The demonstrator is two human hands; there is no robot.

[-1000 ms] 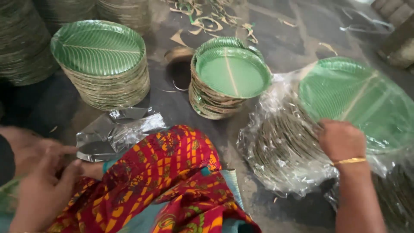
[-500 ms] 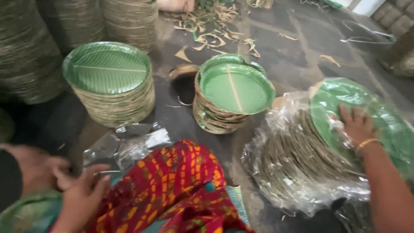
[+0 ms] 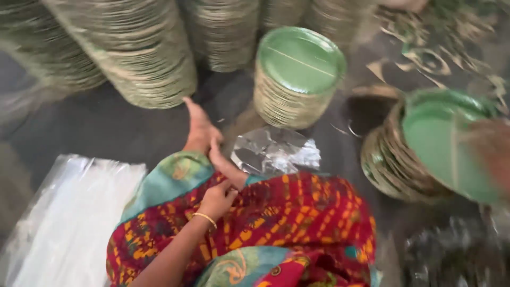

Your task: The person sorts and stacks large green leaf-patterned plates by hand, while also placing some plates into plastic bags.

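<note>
Head view looked down on the person's left hand [image 3: 217, 199], which wore a thin gold bangle and rested with fingers curled loosely on the red, yellow and teal patterned cloth [image 3: 281, 228] over the lap, gripping nothing that could be made out. Just above it a bare foot [image 3: 204, 135] stuck out from the cloth's teal hem onto the dark floor [image 3: 106, 125]. Just beside the foot, to the right, lay a crumpled clear plastic bag [image 3: 276, 151], flat on the floor and touching the cloth's edge.

Beyond the bag stood a short stack of round green leaf-pattern paper plates [image 3: 297, 74], upright. At the right edge, a blurred brownish shape [image 3: 491, 154], seemingly the right hand, lay over a tilted stack of the same green plates [image 3: 430, 146]; whether it clasped them could not be told. Tall leaning columns of stacked plates [image 3: 143, 48] filled the top left. A pile of clear plastic sheets [image 3: 69, 218] lay at the lower left, well apart from the left hand. Cut leaf scraps [image 3: 430, 58] littered the floor at the upper right.
</note>
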